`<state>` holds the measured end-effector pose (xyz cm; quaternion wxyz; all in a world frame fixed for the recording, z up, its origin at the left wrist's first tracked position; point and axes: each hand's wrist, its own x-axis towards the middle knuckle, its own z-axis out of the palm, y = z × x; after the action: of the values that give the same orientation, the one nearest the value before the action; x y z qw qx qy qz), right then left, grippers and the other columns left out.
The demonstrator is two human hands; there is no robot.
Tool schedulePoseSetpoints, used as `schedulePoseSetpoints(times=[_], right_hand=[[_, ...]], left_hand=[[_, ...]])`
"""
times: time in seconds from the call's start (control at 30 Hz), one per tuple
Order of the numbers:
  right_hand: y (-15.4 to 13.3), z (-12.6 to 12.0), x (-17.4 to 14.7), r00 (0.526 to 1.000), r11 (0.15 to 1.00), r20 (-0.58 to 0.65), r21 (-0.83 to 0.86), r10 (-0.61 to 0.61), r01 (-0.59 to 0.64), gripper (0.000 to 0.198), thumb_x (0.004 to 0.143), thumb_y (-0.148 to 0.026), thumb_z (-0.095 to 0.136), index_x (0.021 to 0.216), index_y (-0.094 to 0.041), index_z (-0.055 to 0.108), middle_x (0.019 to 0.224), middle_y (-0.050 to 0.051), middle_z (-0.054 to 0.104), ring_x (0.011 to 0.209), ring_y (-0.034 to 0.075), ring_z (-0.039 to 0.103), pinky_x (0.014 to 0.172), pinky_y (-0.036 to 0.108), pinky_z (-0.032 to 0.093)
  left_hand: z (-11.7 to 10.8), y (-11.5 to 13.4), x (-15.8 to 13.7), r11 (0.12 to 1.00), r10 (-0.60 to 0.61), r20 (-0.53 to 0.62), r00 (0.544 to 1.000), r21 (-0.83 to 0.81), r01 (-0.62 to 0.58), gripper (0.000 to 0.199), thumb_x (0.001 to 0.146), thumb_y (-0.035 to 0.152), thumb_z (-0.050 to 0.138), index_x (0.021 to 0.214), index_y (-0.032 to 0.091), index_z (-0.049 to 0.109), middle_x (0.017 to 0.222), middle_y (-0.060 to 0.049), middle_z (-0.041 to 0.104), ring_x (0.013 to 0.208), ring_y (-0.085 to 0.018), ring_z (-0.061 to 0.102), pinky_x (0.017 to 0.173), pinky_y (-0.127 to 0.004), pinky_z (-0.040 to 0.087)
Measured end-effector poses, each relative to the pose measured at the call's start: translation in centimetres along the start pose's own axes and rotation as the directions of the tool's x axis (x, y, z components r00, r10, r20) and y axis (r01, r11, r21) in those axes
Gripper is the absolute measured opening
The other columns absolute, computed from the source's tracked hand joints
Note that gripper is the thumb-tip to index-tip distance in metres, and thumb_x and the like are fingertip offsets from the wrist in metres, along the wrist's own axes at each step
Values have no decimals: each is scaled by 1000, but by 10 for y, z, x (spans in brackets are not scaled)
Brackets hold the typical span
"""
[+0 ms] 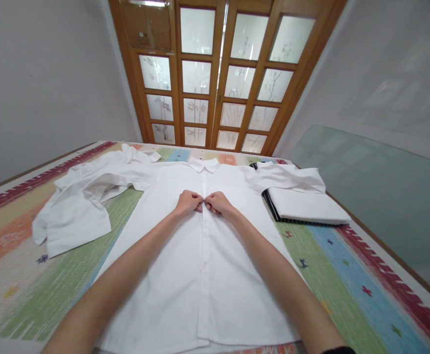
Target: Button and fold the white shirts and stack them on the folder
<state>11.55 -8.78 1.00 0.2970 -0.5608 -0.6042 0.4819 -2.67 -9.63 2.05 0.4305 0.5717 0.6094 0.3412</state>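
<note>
A white collared shirt (pixel 163 295) lies spread front side up before me, its collar at the far end and its hem near me. Both my hands meet at its front placket, below the collar. My left hand (pixel 190 202) is closed in a pinch on the placket's left edge. Just beside it, my right hand (pixel 218 202) pinches the placket from the other side, the fingertips nearly touching. Any button between them is hidden by the fingers. Lower down, the placket runs straight, with small buttons faintly visible.
Another crumpled white garment (pixel 78 211) lies at the left, by the shirt's sleeve. On the right, a folded white cloth (pixel 307 206) rests on a dark striped one (pixel 272 206), under the other sleeve. A patterned cover (pixel 333 260) lies beneath everything. Wooden glass doors (pixel 215 78) stand beyond.
</note>
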Motion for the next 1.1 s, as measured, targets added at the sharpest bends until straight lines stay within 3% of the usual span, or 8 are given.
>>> schedulePoseSetpoints(times=[0.13, 0.37, 0.53, 0.67, 0.77, 0.97, 1.1], right_hand=[[0, 2, -1, 999, 998, -30, -64, -18, 16, 30, 75, -18, 48, 46, -18, 51, 24, -6, 34, 23, 6, 27, 30, 18, 18], [1, 7, -1, 993, 970, -101, -243, -57, 31, 30, 78, -22, 48, 52, -16, 60, 25, -6, 37, 28, 8, 36, 40, 18, 31], [1, 6, -1, 992, 954, -89, -296, -86, 56, 31, 78, -22, 47, 53, -15, 62, 27, -5, 38, 31, 9, 40, 43, 18, 34], [2, 5, 1, 992, 950, -78, -305, -101, 73, 31, 78, -23, 46, 52, -16, 61, 27, -5, 38, 31, 9, 40, 43, 18, 34], [2, 4, 1, 993, 953, -64, -293, -103, 80, 30, 77, -24, 46, 51, -16, 59, 27, -5, 37, 31, 8, 39, 41, 18, 32], [5, 4, 2, 997, 970, -37, -235, -70, 60, 25, 76, -22, 46, 54, -17, 57, 26, -7, 34, 27, 7, 31, 35, 19, 25], [5, 4, -1, 993, 978, -89, -199, -78, 59, 15, 76, -19, 49, 64, -17, 57, 34, -8, 44, 28, 7, 33, 33, 18, 24]], left_hand=[[0, 6, -6, 998, 34, 7, 999, 55, -34, 14, 78, 12, 58, 73, 12, 71, 52, 0, 65, 47, -10, 64, 49, -16, 49], [-2, 4, -7, 957, 152, 18, 988, 249, -152, 19, 77, 15, 54, 72, 12, 72, 44, 2, 59, 39, -10, 55, 49, -19, 46], [-2, -2, 0, 840, 323, -17, 946, 465, -278, 20, 76, 18, 56, 76, 12, 75, 66, -6, 71, 67, -16, 66, 69, -24, 49], [0, -5, 2, 742, 396, -17, 918, 595, -309, 22, 78, 21, 55, 81, 13, 76, 81, -10, 74, 80, -21, 67, 75, -28, 48], [-1, -7, 4, 721, 424, 3, 906, 605, -339, 22, 78, 21, 55, 81, 14, 76, 83, -10, 73, 83, -21, 66, 79, -29, 48], [-3, -14, 8, 773, 386, 6, 922, 544, -327, 22, 78, 21, 55, 83, 16, 76, 79, -6, 74, 79, -19, 65, 78, -29, 47], [-3, -17, 9, 777, 394, -5, 919, 536, -330, 22, 78, 22, 56, 83, 16, 76, 79, -6, 74, 80, -19, 66, 78, -28, 47]])
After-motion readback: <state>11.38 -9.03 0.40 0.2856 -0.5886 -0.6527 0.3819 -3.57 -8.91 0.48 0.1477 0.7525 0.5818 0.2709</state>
